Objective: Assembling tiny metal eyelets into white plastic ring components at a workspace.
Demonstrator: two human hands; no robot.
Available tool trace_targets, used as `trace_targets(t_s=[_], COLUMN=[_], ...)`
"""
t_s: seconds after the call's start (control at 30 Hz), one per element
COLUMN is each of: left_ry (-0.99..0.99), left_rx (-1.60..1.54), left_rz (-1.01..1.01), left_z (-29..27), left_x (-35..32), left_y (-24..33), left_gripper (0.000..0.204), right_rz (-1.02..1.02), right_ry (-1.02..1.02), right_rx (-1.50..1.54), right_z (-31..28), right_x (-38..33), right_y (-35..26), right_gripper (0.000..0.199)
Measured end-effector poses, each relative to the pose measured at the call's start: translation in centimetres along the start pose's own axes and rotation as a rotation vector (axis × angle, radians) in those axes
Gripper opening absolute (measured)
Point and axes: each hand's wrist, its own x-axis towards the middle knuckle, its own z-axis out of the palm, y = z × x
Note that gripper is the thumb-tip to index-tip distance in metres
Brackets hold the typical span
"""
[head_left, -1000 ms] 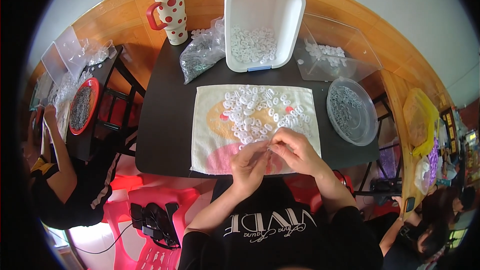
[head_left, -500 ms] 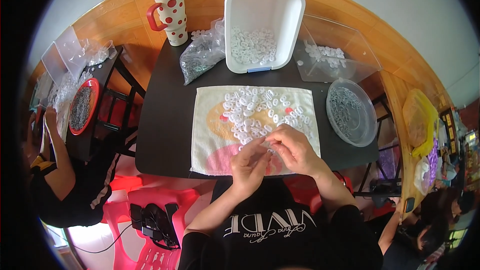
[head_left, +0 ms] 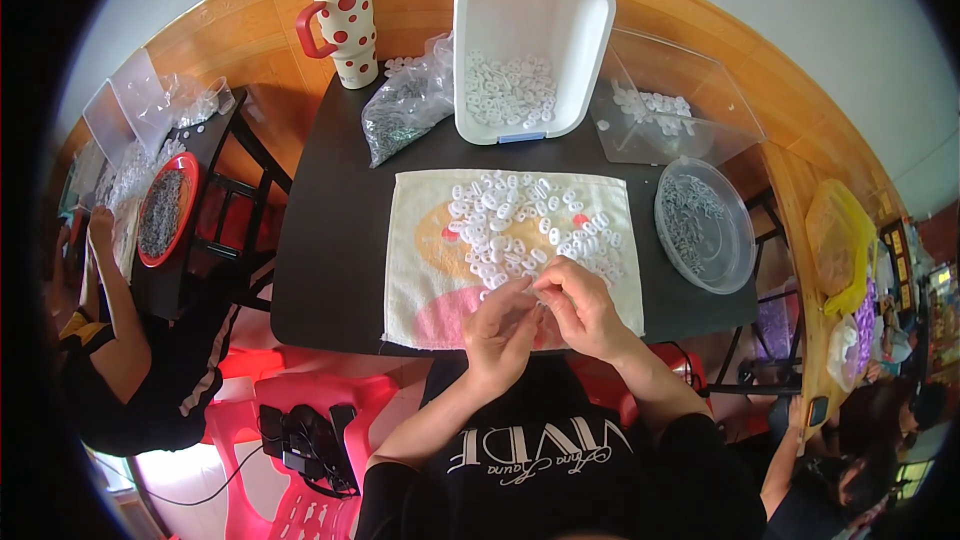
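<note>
My left hand [head_left: 498,335] and my right hand [head_left: 583,312] meet over the near edge of a patterned towel [head_left: 412,270]. Both are closed, thumbs and fingertips pinched close together. Whatever sits between the fingertips is too small and too covered to name. Just beyond my fingers lies a loose heap of small white oval plastic pieces with holes [head_left: 497,223], spread over the towel's middle and right. To the right stands a round clear tub [head_left: 735,258] with many small grey metal parts [head_left: 690,220] in it.
A white bin [head_left: 590,50] holding similar white pieces stands behind the towel. Left of it are a clear bag of grey parts [head_left: 405,110] and a dotted tumbler [head_left: 352,35]. A clear box [head_left: 690,80] stands back right. Another person [head_left: 115,310] works at the left table.
Both hands stay together in nearly the same place. My right hand has shifted slightly down and left, and its fingers have moved a little. The view has shifted slightly.
</note>
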Motion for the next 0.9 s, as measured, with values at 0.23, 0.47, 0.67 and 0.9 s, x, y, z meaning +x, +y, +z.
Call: trace_targets(t_s=[0.23,0.47,0.67,0.9], left_ry=[-0.025,-0.017,-0.021,0.042], left_rx=[0.108,-0.032,-0.059,-0.073], left_rz=[0.069,-0.051,-0.058,-0.067], left_z=[-0.4,-0.1,-0.3,-0.3], left_x=[-0.3,0.0,0.2,0.4], left_y=[-0.5,0.1,-0.1,-0.4], left_gripper=[0.046,0.045,0.041,0.027], right_rz=[0.096,0.257,0.197,-0.027], right_ry=[-0.046,-0.091,0.035,-0.099], right_rx=[0.092,0.187,-0.147,-0.569], right_z=[-0.2,-2.4,-5.5,-3.2], right_x=[-0.4,-0.1,-2.3,-2.1], right_y=[0.1,0.1,1.5,1.2], right_gripper=[0.012,0.020,0.011,0.012])
